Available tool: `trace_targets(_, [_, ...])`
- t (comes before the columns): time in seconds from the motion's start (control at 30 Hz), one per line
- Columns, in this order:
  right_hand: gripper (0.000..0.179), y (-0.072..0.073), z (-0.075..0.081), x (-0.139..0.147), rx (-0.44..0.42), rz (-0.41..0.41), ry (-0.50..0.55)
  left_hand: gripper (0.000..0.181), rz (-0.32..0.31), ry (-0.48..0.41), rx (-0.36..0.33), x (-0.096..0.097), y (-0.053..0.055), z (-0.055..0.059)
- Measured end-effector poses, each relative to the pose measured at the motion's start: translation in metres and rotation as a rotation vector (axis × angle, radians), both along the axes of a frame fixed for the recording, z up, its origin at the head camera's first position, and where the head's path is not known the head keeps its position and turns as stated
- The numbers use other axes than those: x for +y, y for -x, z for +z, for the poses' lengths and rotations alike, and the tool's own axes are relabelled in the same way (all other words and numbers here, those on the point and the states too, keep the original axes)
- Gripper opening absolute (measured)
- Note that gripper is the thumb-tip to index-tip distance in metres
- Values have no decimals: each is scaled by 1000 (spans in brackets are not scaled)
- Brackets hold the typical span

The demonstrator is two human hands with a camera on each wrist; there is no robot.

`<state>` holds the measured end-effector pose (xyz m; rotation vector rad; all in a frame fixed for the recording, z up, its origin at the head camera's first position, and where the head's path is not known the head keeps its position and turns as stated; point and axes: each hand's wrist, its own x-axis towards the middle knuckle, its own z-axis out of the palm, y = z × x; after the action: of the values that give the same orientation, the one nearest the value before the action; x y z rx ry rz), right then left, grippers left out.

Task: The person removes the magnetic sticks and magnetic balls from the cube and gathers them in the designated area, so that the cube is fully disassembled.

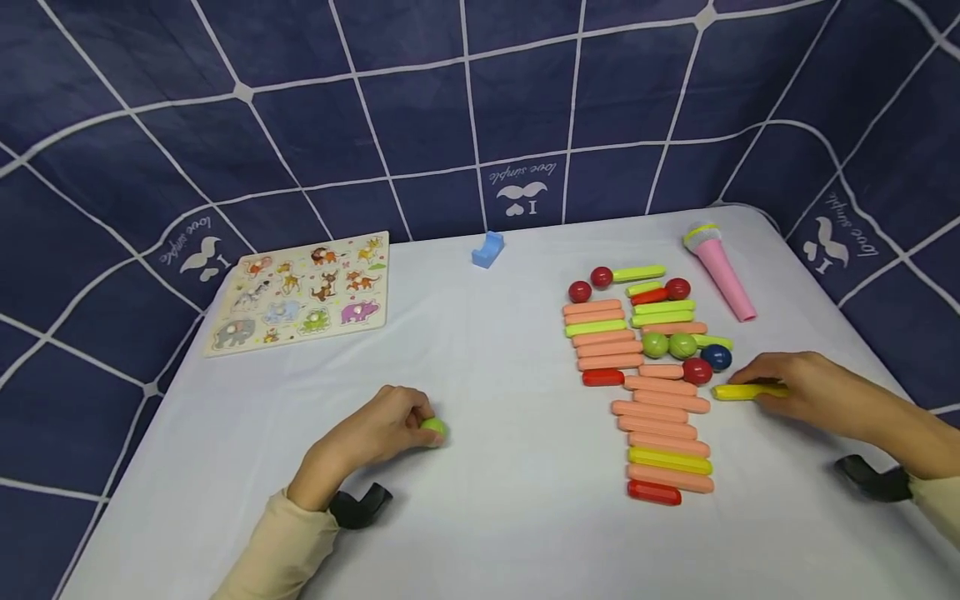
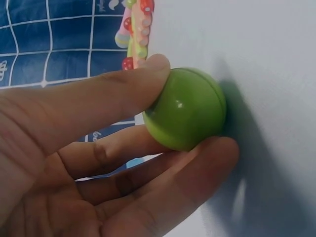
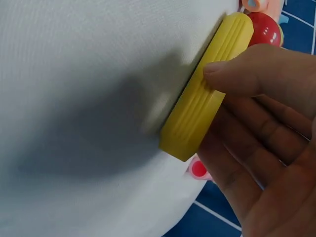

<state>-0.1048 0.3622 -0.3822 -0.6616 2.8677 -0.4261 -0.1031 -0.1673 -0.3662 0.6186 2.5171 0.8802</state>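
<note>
Between thumb and fingers, my left hand (image 1: 386, 425) pinches a small green ball (image 2: 190, 108) at the left-centre of the white table. My right hand (image 1: 810, 392) grips a yellow plastic stick (image 3: 207, 89) with ridges along its face, by the thumb and fingers, at the table's right side. Just left of that hand lie a dark blue ball (image 1: 717, 357) and a red ball (image 1: 697, 371). Beyond them spreads a group of salmon-coloured sticks (image 1: 660, 426) in rows, mixed with lime, red and yellow ones. Two green balls (image 1: 656, 345) sit among them.
A wooden animal puzzle board (image 1: 300, 292) lies at the back left. A small light-blue block (image 1: 488, 249) stands near the back edge, and a pink toy microphone (image 1: 723, 271) rests at the back right. Dark blue gridded cloth (image 1: 420, 108) hangs behind the table.
</note>
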Motion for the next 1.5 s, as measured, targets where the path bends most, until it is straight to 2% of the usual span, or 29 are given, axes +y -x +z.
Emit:
trace_targets(0.1, [36,-6,-4,3,54,-21,9,14,-60,6,10,3,7,2])
trace_targets(0.2, [37,-12,-7,4,102,-38,20,12,-137,14,40,12,21,10])
trace_targets(0.3, [40,-18,-11,5,154,-57,14,13,-200,12,111,31,43,25])
trace_targets(0.4, [42,-24,-12,6,169,-79,7,19,-229,-11,177,60,72,41])
trace_targets(0.5, [46,-28,-12,7,129,-114,9,25,-235,-45,222,97,103,49])
trace_targets(0.57, [49,-30,-13,7,84,-141,20,26,-226,-60,242,120,122,50])
trace_targets(0.7, [58,-33,-15,5,72,-166,31,27,-182,-89,275,156,154,41])
trace_targets(0.8, [62,-35,-16,4,106,-138,58,28,-116,-53,282,169,169,30])
trace_targets(0.93, [67,-35,-18,-1,132,-86,103,30,-61,27,309,173,179,18])
trace_targets(1.13, [67,-35,-20,-8,122,-60,145,31,-65,107,304,173,189,1])
trace_targets(1.27, [68,-37,-19,-10,86,-71,140,32,-70,132,275,172,189,-6])
trace_targets(1.37, [68,-31,-18,-12,68,-66,135,34,-64,138,264,166,187,-8])
trace_targets(1.5, [68,-30,-16,-12,54,-66,125,47,-59,155,271,161,185,-8])
